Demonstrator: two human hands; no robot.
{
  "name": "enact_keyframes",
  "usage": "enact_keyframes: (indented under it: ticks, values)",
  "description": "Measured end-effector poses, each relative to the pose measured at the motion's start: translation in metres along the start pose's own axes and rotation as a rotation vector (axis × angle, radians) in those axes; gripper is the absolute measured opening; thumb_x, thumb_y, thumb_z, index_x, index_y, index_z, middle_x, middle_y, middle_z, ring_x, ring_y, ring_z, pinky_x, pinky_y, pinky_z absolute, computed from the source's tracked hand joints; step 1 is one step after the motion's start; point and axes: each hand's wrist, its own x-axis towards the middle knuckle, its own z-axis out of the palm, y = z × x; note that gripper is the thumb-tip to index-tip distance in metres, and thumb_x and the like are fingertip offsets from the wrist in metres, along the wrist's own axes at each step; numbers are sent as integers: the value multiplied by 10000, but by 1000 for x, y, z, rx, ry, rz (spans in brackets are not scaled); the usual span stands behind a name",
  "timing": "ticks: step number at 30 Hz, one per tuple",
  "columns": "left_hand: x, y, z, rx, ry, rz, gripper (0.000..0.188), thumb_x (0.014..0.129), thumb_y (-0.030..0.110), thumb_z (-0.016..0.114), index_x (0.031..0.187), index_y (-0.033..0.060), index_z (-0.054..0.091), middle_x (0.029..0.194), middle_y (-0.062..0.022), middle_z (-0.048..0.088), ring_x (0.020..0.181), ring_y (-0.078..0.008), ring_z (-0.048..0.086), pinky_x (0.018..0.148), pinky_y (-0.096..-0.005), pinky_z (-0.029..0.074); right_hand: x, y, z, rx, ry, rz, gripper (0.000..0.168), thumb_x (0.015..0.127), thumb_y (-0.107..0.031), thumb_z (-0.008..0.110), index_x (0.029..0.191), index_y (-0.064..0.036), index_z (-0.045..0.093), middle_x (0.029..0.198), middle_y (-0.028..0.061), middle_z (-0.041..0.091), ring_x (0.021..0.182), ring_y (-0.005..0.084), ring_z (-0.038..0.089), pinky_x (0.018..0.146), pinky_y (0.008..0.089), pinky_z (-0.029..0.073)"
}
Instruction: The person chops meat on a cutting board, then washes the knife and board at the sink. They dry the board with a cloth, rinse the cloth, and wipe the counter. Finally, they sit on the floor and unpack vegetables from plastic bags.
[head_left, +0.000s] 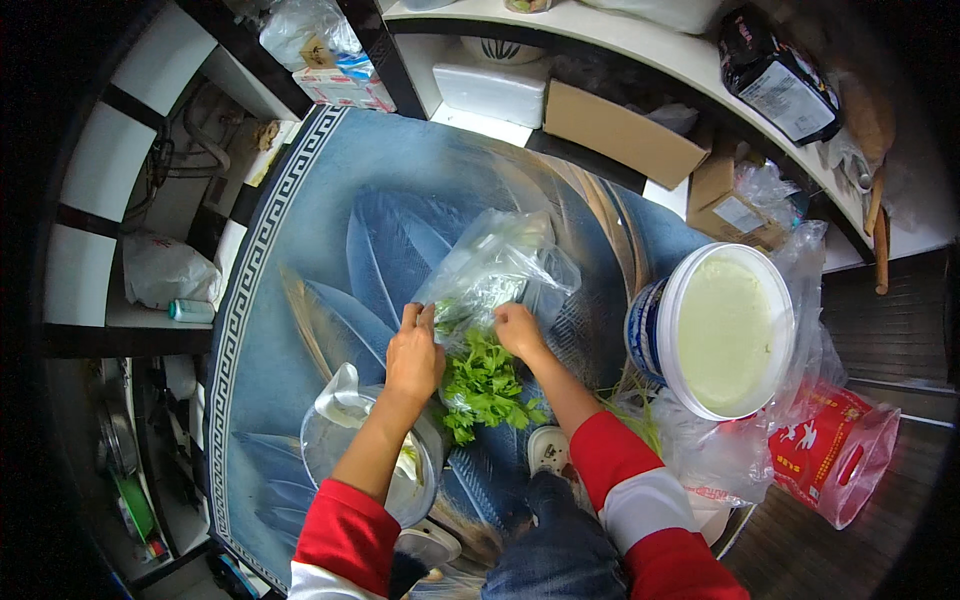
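Note:
A clear plastic bag (499, 262) lies on the patterned blue mat (300, 217), with leafy green celery (487, 386) sticking out of its near end. My left hand (416, 352) grips the left side of the bag's mouth, fingers bent over the film. My right hand (519, 330) is closed on the right side of the mouth, just above the leaves. Inside the bag, green stalks show dimly through the film. Beneath my left forearm stands a translucent round tub (427, 480) with a whitish strip over its rim and some pale vegetable pieces within.
At the right stands a white bucket (724, 330) with a pale green lid or contents, beside crumpled plastic bags (705, 442) and a red bag (817, 450). Shelves with a cardboard box (619, 131) and a white foam box (491, 94) border the far side. A cabinet (82, 277) lines the left.

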Motion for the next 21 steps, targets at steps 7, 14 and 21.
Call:
enact_keyframes:
  ticks: [7,14,21]
  values:
    - [-16,8,-1,-121,-132,8,600,643,-81,531,1232,-46,426,1241,-208,411,900,-413,564,775,-432,489,4,-13,34,11,141,293,767,698,-431,711,1154,106,408,1040,300,573,978,392,576,840,415,461]
    - [-31,17,8,-150,-198,19,651,630,-106,494,1269,-44,387,1248,-210,390,909,-393,554,755,-405,486,-6,-27,51,-194,116,433,944,626,-461,777,1215,93,291,1128,265,545,1026,372,567,864,396,476]
    - [-32,19,8,-12,-283,42,659,648,-87,531,1283,-24,370,1290,-197,357,919,-409,560,784,-426,489,7,-13,41,114,-40,442,948,660,-332,750,1309,79,194,1161,273,518,1078,363,533,903,389,445]
